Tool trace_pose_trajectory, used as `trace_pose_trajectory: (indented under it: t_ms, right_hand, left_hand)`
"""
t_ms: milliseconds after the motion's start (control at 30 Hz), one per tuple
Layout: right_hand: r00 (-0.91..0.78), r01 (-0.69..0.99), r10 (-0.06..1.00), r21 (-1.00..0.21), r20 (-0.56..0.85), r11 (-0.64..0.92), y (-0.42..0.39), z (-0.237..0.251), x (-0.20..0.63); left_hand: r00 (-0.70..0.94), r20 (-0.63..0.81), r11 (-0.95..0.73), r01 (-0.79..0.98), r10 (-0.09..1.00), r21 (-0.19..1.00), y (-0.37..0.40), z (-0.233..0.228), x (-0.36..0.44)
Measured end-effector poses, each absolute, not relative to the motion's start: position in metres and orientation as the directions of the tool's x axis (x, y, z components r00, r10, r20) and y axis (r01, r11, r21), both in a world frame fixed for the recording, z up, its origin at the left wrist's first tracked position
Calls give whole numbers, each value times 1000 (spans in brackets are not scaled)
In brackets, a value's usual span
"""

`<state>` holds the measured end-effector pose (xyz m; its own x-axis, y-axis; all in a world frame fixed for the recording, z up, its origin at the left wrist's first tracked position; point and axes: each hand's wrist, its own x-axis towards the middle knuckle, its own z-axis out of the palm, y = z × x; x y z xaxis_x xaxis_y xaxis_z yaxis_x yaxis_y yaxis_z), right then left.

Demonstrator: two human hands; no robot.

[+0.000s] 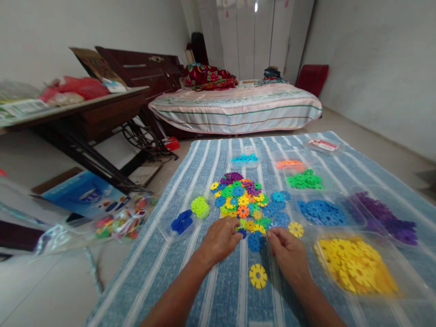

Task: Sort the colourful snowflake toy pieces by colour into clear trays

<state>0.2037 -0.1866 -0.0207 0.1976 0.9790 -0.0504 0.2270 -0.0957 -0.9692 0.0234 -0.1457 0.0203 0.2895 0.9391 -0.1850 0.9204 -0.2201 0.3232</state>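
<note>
A mixed heap of plastic snowflake discs (243, 200) in many colours lies on the striped cloth. At its near edge my left hand (222, 238) is closed, with a dark blue snowflake disc (242, 233) at its thumb and fingertips. My right hand (286, 249) is pinched just right of some blue snowflake discs (255, 241); whatever is between its fingertips is too small to make out. One yellow snowflake disc (258, 276) lies flat in front of the hands, and another yellow disc (295, 229) lies beside the right hand.
Clear tubs of sorted discs surround the heap: yellow (357, 265), blue (320, 213), purple (388, 218), green (305, 180), orange (289, 164) and light blue (244, 158). Another tub at left holds dark blue (182, 221) and lime discs (200, 206). A bed (238, 109) stands beyond.
</note>
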Motion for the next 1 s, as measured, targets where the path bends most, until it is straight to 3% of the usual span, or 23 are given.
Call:
trace_pose_trajectory:
  t_ms: [200, 400, 600, 700, 800, 900, 1000]
  right_hand:
    - [198, 346, 980, -936, 16, -54, -187, -25, 206]
    - [189, 338, 982, -939, 3, -62, -185, -25, 206]
    - [175, 314, 984, -946, -23, -78, -185, -26, 206]
    - [167, 313, 986, -947, -22, -74, -186, -28, 207]
    - [156, 296, 987, -952, -29, -74, -187, -27, 207]
    - [148, 283, 989, -956, -31, -72, -186, -26, 207]
    - [143, 285, 989, -956, -31, -71, -186, -25, 207]
  left_hand:
    - [274, -149, -217, 924, 950, 315, -153, 6, 26]
    - [247, -101, -195, 909, 964, 368, -154, 0, 26]
    - [250, -165, -134, 850, 954, 510, -156, 6, 27]
    - [252, -127, -148, 832, 959, 534, -155, 23, 17]
    - [174, -67, -123, 875, 982, 469, -150, 50, -6]
    - [59, -53, -41, 958, 997, 283, -142, 77, -35]
    - [-15, -136, 31, 993, 991, 117, -133, 90, -59]
